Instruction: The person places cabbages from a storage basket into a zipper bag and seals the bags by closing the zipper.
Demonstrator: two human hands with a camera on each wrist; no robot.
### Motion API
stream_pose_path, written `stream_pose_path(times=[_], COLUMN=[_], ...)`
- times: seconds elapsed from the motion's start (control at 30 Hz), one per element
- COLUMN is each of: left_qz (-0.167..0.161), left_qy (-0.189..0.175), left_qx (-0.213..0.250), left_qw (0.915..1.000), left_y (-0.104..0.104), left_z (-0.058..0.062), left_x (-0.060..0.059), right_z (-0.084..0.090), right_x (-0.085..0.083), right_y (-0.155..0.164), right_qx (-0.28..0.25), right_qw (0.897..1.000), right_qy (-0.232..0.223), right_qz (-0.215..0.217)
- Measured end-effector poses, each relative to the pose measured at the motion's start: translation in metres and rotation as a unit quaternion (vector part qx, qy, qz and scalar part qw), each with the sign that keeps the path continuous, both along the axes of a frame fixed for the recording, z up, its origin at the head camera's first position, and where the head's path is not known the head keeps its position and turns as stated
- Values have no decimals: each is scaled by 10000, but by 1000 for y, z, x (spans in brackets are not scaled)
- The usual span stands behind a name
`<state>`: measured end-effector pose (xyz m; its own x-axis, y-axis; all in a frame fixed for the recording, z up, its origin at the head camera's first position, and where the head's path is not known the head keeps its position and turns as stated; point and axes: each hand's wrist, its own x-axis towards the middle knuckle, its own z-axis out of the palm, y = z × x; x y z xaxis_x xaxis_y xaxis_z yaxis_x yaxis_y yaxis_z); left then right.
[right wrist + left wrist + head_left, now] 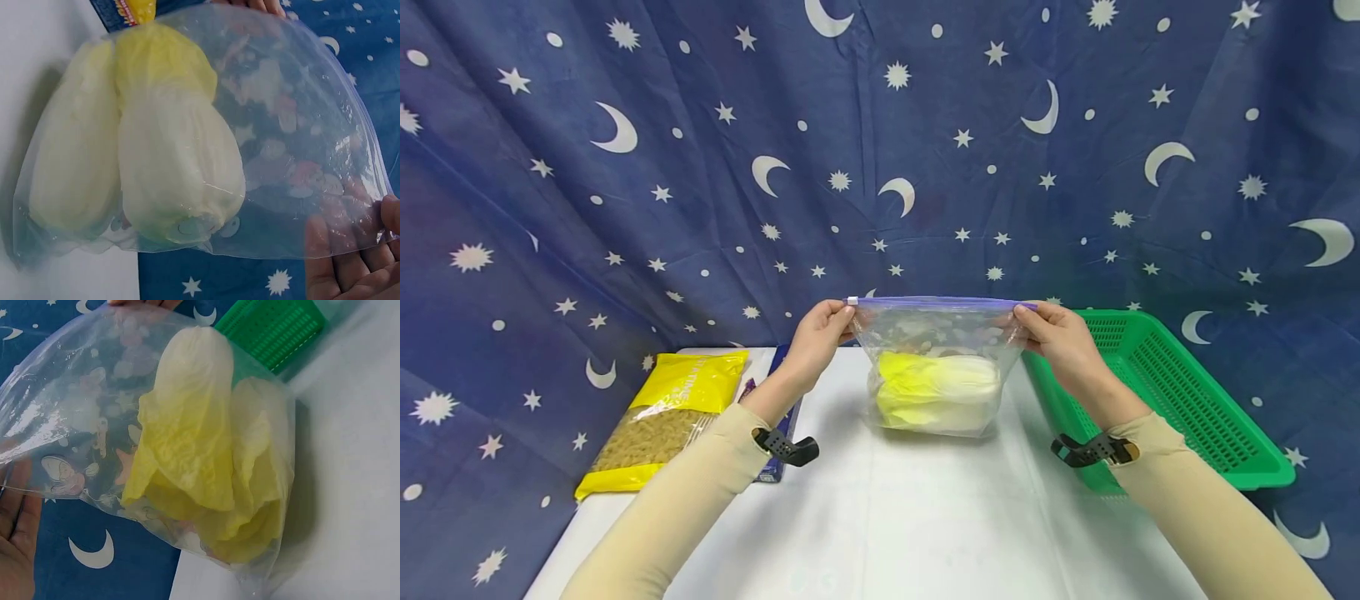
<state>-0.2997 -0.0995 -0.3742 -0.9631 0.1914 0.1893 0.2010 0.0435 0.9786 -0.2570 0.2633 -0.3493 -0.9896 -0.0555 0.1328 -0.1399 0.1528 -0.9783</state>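
A clear zip bag (925,329) with a purple top strip (940,302) is stretched between my two hands. My left hand (815,342) pinches its upper left corner, beside a small white slider (852,301). At the upper right corner, my right hand (1066,343) pinches the strip between thumb and fingers. Two napa cabbages lie inside, one (190,419) next to the other (256,462), their white bases towards my right hand and yellow leaves towards my left. The bag's lower part hangs at the white table (925,508); whether its bottom touches cannot be told.
A yellow pasta bag (658,421) lies at the left. Beside it is a dark blue package (772,471), partly hidden by my left arm. A green plastic basket (1187,400) stands at the right, behind my right forearm. A blue curtain (880,150) hangs behind.
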Motion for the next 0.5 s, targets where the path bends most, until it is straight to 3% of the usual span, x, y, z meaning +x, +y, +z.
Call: stream_pose_path(times=[0.2,0.5], left_qz=[-7,199], left_qy=[261,392], left_qx=[154,478], left_qw=[9995,9979], left_y=[-1,1], left_z=[-3,-6], left_x=[11,20], right_z=[-1,-7], right_x=[-6,-14], right_y=[2,2], right_qx=[-238,-905], right_qw=[9996,9958], right_qy=[-4,102], right_qz=[-163,-65])
